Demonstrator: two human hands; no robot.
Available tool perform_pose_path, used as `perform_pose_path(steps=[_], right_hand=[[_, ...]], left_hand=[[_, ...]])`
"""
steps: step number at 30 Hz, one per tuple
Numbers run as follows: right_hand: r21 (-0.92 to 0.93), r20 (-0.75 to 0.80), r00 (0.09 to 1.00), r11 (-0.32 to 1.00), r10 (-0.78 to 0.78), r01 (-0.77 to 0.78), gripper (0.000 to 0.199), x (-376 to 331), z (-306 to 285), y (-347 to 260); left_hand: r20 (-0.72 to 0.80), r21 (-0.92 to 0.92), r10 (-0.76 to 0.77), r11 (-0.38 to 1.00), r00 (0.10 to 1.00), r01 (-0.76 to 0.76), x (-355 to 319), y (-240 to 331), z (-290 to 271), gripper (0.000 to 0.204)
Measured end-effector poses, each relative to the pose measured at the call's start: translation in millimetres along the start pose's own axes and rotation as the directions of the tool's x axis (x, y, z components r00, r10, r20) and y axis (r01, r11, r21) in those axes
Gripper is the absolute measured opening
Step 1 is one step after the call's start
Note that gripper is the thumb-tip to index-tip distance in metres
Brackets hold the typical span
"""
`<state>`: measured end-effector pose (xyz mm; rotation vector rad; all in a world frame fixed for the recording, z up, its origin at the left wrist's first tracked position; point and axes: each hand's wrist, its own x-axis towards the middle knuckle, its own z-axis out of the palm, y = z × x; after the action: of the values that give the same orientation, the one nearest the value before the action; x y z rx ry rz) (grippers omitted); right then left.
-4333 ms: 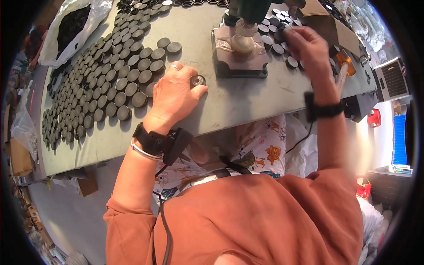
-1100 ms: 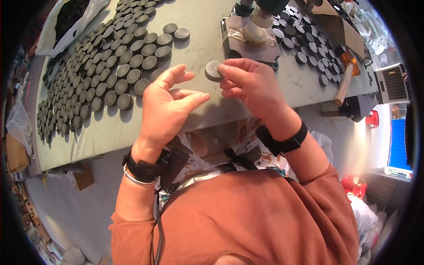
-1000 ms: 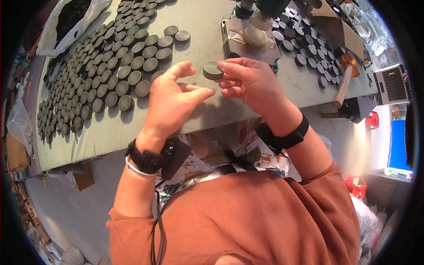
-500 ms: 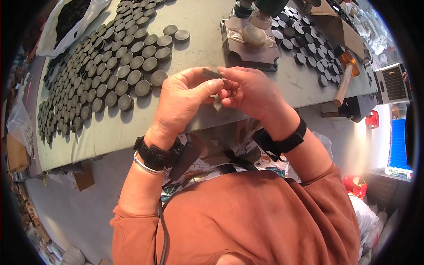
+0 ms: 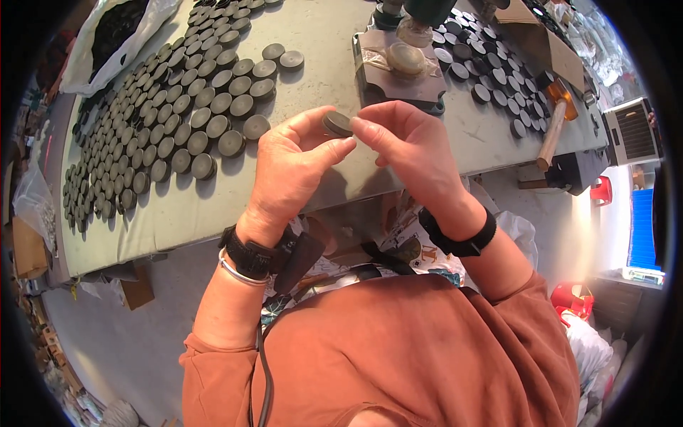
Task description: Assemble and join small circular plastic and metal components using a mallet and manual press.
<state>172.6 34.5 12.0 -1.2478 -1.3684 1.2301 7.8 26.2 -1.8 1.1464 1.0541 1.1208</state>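
My left hand and my right hand meet above the near edge of the grey table. Between their fingertips they pinch one dark round disc, tilted on edge. Both hands wear black wrist straps. Just beyond the hands stands a grey metal press block with a pale round piece lying on top of it.
Several rows of dark round discs cover the left of the table. More discs lie at the right, near a wooden-handled hammer. A white bag of dark parts sits at the far left. A red container stands on the floor.
My right hand came back from the press block to meet my left hand. The disc was lifted off the table and now sits pinched between both hands' fingertips.
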Motion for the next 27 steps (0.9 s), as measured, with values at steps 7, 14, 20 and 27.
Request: perform_pose_path(steps=[7, 14, 20, 27], right_hand=[[-0.124, -0.009, 0.989, 0.981, -0.15, 0.148, 0.035, -1.3, -2.4, 6.1], [-0.01, -0.064, 0.997, 0.999, -0.039, 0.038, 0.037, -5.9, -8.7, -5.6], [-0.003, 0.066, 0.994, 0.996, -0.091, 0.091, 0.04, -4.6, -4.3, 1.4], [0.124, 0.184, 0.983, 0.992, -0.016, -0.007, 0.035, -1.8, -8.7, 2.8]], left_hand=[[0.0, -0.104, 0.065, 0.993, 0.998, -0.065, -1.2, -3.5, 0.5, 0.034], [0.041, -0.193, 0.041, 0.981, 0.998, -0.033, -3.8, -2.1, 1.2, 0.035], [-0.015, -0.122, 0.104, 0.987, 0.994, -0.105, -8.1, -2.5, 11.7, 0.032], [0.007, -0.056, 0.106, 0.993, 0.994, -0.106, -7.5, -3.4, 12.1, 0.036]])
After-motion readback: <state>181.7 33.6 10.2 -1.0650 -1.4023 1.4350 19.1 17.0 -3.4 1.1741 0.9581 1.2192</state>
